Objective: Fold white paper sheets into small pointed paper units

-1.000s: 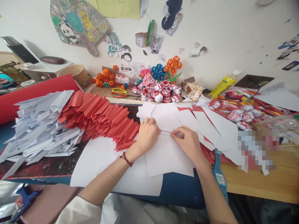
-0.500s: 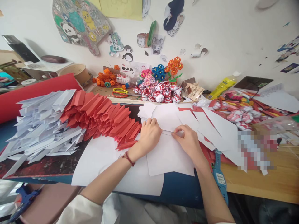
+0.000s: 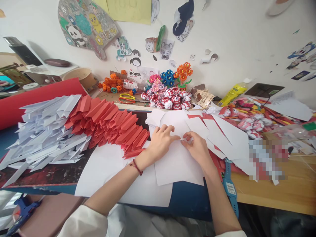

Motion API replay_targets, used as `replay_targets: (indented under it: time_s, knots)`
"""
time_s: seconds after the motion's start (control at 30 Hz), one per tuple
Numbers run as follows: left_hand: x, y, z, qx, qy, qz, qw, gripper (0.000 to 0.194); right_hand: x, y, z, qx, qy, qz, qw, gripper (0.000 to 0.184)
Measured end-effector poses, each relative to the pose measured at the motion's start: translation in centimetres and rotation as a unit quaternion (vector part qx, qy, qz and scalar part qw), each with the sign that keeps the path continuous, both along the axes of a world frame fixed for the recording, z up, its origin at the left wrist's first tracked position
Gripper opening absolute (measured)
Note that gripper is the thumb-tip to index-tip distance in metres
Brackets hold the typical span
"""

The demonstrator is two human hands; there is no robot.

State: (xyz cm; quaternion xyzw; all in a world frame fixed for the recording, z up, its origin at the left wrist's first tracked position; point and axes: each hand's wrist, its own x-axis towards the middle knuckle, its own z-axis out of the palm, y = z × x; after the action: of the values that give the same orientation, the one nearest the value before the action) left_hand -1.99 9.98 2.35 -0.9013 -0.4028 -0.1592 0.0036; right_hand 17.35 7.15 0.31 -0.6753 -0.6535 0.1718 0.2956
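Observation:
White paper sheets (image 3: 179,168) lie in front of me, with both hands over their middle. My left hand (image 3: 161,141) rests over the paper with its fingers apart and bent and its thumb stretched to the right. Thumb and finger of my right hand (image 3: 197,147) pinch a small edge of white paper; the exact fold is hard to make out. A small stack of folded white paper (image 3: 155,117) sits just beyond my left hand. To the left stand rows of folded red paper pieces (image 3: 111,121) beside a heap of folded white paper pieces (image 3: 51,128).
A larger white sheet (image 3: 138,189) lies at the front edge. Fanned white sheets (image 3: 232,138) are at right, near a blue watch (image 3: 230,187). Behind are red-and-white paper flowers (image 3: 170,98), yellow-handled scissors (image 3: 127,97) and a yellow bottle (image 3: 232,93). A red roll (image 3: 44,102) lies left.
My left hand has opened from a closed grip on the paper, its fingers lifting and its thumb stretching right. My right hand still pinches paper, having shifted slightly.

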Motion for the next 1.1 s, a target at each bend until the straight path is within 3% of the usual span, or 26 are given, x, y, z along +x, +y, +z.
replay_targets:
  time_s: [0.1, 0.27, 0.47, 0.67, 1.1]
  knots:
    - [-0.3, 0.1, -0.1, 0.007, 0.022, -0.044, 0.999, 0.039, 0.1, 0.1, -0.1, -0.007, 0.002, 0.002, 1.000, 0.017]
    - [-0.7, -0.1, 0.1, 0.024, 0.034, -0.047, 0.998, 0.028, 0.3, 0.3, -0.1, -0.014, 0.010, 0.000, 1.000, 0.017]
    - [-1.1, -1.3, 0.1, 0.046, 0.039, 0.023, 0.998, 0.023, 0.2, 0.2, 0.2, -0.019, 0.014, -0.005, 1.000, 0.013]
    - [-0.8, -2.3, -0.1, 0.036, 0.025, 0.076, 0.996, 0.034, 0.2, 0.1, 0.2, -0.011, 0.020, -0.008, 1.000, 0.012]
    - [-0.4, -2.6, 0.1, 0.034, 0.013, 0.104, 0.994, 0.027, 0.3, 0.2, 0.5, -0.019, 0.026, -0.016, 0.999, 0.012]
